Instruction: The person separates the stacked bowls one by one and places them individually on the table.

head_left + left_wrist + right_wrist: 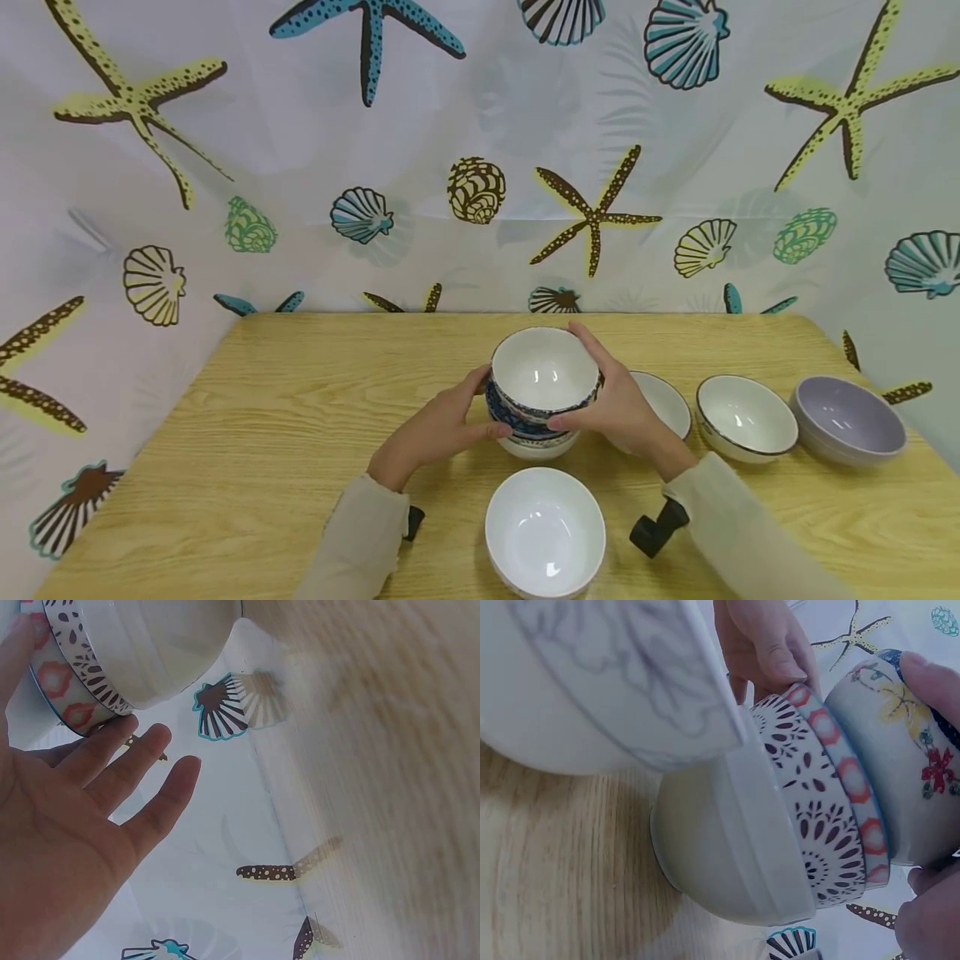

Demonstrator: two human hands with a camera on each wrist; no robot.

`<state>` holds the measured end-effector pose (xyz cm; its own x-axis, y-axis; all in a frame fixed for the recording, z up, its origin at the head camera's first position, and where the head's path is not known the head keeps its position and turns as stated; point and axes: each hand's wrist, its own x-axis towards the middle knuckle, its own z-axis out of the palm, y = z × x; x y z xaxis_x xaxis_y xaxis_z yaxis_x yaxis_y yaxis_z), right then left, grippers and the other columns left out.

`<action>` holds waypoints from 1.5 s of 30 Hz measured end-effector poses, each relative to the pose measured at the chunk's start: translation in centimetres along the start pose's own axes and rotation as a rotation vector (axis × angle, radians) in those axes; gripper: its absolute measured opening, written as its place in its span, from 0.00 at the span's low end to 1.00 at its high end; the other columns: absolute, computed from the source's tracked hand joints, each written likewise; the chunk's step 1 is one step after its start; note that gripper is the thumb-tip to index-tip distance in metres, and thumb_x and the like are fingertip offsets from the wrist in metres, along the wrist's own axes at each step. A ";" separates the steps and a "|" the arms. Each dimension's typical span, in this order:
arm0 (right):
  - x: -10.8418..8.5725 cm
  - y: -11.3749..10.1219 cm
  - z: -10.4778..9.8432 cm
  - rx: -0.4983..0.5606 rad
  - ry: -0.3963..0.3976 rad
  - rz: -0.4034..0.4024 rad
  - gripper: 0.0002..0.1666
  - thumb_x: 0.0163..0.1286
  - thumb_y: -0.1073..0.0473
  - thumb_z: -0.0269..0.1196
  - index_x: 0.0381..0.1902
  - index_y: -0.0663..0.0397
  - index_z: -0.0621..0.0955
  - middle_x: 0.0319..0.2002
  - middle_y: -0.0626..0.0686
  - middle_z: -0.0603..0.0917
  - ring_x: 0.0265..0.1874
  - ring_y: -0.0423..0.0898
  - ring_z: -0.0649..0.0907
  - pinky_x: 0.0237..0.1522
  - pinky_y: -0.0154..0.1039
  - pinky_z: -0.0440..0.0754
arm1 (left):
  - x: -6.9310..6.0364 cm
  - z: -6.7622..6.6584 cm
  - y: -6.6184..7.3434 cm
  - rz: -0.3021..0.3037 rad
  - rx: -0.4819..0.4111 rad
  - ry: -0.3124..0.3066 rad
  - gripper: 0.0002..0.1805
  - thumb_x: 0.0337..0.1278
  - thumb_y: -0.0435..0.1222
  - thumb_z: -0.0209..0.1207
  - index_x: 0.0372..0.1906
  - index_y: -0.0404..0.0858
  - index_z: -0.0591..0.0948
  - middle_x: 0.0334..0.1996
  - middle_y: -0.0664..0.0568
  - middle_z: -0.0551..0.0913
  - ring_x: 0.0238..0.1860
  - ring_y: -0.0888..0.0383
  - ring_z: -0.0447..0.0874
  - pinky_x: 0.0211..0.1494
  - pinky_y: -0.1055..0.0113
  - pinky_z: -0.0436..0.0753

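In the middle of the table stands a stack of bowls. Its bottom is a plain cream bowl point(720, 832), and in it sits a bowl with dark petal marks and a red-patterned rim point(829, 817). My right hand point(618, 408) grips the flowered bowl point(889, 727) at the top, thumb and fingers on opposite sides of it. Dark blue patterning shows near its rim; whether that is another bowl I cannot tell. My left hand point(438, 429) touches the stack's left side with its fingers spread and mostly straight, fingertips at the red-patterned rim.
A white bowl point(545, 533) stands nearer me, in front of the stack. To the right a row holds a white bowl point(663, 404), a dark-rimmed bowl point(746, 417) and a lilac bowl point(847, 421). Patterned cloth point(420, 150) hangs behind the wooden table point(225, 467).
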<state>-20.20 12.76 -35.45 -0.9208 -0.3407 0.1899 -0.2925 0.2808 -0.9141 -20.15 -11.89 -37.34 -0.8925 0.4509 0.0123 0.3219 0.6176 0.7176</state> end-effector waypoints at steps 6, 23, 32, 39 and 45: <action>-0.5 -0.9 -0.8 -0.047 0.019 -0.011 0.69 0.42 0.63 0.78 0.76 0.46 0.50 0.74 0.56 0.57 0.67 0.61 0.66 0.63 0.58 0.69 | 0.1 -0.1 0.0 0.015 0.006 -0.004 0.48 0.54 0.53 0.64 0.74 0.42 0.54 0.68 0.42 0.67 0.68 0.45 0.66 0.67 0.44 0.67; -3.9 -1.5 -3.4 -0.051 0.093 -0.006 0.69 0.42 0.62 0.79 0.76 0.45 0.51 0.75 0.54 0.55 0.67 0.60 0.65 0.63 0.53 0.71 | 0.4 0.1 0.0 0.011 0.021 -0.014 0.49 0.56 0.54 0.62 0.75 0.40 0.51 0.69 0.41 0.66 0.69 0.43 0.65 0.68 0.43 0.66; -6.8 -1.0 -4.6 -0.041 0.126 -0.068 0.70 0.40 0.69 0.78 0.76 0.51 0.50 0.74 0.59 0.54 0.67 0.50 0.65 0.53 0.20 0.71 | 0.3 0.0 0.1 0.002 0.016 -0.015 0.48 0.56 0.53 0.62 0.75 0.41 0.51 0.69 0.41 0.65 0.69 0.43 0.63 0.68 0.42 0.65; -8.8 -0.6 -5.1 0.028 0.115 -0.118 0.71 0.39 0.75 0.75 0.76 0.50 0.50 0.73 0.61 0.54 0.60 0.30 0.68 0.52 0.23 0.75 | 0.3 0.0 0.0 0.010 0.010 -0.014 0.48 0.56 0.53 0.62 0.75 0.42 0.51 0.69 0.41 0.65 0.69 0.43 0.64 0.68 0.42 0.66; -10.5 0.0 -5.4 0.068 0.105 -0.184 0.72 0.36 0.79 0.74 0.76 0.51 0.50 0.70 0.40 0.61 0.60 0.30 0.69 0.53 0.24 0.75 | 0.4 0.1 0.0 0.004 0.014 -0.018 0.48 0.56 0.53 0.62 0.75 0.42 0.51 0.69 0.41 0.65 0.69 0.43 0.64 0.68 0.42 0.65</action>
<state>-11.93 21.19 -35.49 -0.8765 -0.2842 0.3886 -0.4431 0.1606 -0.8820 -20.51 -11.64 -37.38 -0.8854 0.4648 0.0028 0.3302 0.6247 0.7076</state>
